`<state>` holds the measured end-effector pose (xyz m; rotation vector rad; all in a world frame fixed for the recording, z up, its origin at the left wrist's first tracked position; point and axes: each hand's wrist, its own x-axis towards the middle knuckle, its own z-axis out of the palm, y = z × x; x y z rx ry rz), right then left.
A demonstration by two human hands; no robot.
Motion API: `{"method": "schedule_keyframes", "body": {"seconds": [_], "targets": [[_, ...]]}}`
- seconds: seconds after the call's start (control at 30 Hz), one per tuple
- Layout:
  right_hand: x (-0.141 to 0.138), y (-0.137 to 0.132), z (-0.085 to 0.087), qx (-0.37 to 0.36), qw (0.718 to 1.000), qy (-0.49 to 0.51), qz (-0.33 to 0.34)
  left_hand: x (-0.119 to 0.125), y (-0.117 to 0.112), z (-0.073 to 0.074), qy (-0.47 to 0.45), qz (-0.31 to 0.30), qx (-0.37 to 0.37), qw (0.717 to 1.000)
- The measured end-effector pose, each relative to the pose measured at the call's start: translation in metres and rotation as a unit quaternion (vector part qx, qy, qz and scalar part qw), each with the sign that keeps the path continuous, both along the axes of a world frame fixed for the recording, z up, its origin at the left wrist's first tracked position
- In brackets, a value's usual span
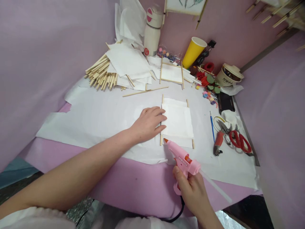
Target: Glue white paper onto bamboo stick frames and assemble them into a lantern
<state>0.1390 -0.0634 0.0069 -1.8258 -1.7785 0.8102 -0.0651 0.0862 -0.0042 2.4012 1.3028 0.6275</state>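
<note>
While the left hand (147, 124) lies open and palm down, its fingertips (160, 111) rest at the left edge of a square white paper sheet (178, 122). The right hand (192, 193) is closed around the grip of a pink hot glue gun (183, 158). A white glue stick (215, 186) juts from the back of the gun, and a black cord (181, 210) trails from its handle. Its nozzle (165, 140) points toward 10 o'clock, just beside the lower end of a wooden stick (162, 127) along the sheet's left edge. A second stick (190, 124) runs along the right edge. Both lie on a white paper covering (95, 127) over a lilac tabletop (133, 187). At 12 o'clock from the sheet lies a frame of sticks and paper (172, 73). A heap of wooden sticks (101, 73) sits at 10 o'clock, a yellow paper cup (194, 52) stands at 1 o'clock, and red-handled scissors (240, 141) lie at 3 o'clock beside a blue pen (212, 125).
</note>
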Motion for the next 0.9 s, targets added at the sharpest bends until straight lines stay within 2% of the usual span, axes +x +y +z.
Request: {"method": "schedule_keyframes", "body": {"seconds": [0.1, 0.27, 0.47, 0.9], "targets": [[0.001, -0.003, 0.001, -0.046, 0.999, 0.011, -0.008, 0.0, 0.0, 0.0, 0.0, 0.0, 0.001, 1.0], [0.004, -0.009, 0.001, -0.058, 0.998, 0.008, -0.022, 0.0, 0.0, 0.001, 0.0, 0.001, 0.0, 1.0], [0.009, -0.01, 0.002, -0.056, 0.998, 0.024, 0.006, 0.001, 0.0, 0.002, 0.005, 0.003, -0.002, 1.0], [0.013, -0.016, -0.001, -0.032, 0.999, -0.005, -0.017, 0.001, 0.001, 0.001, 0.012, 0.003, 0.003, 1.0]]}}
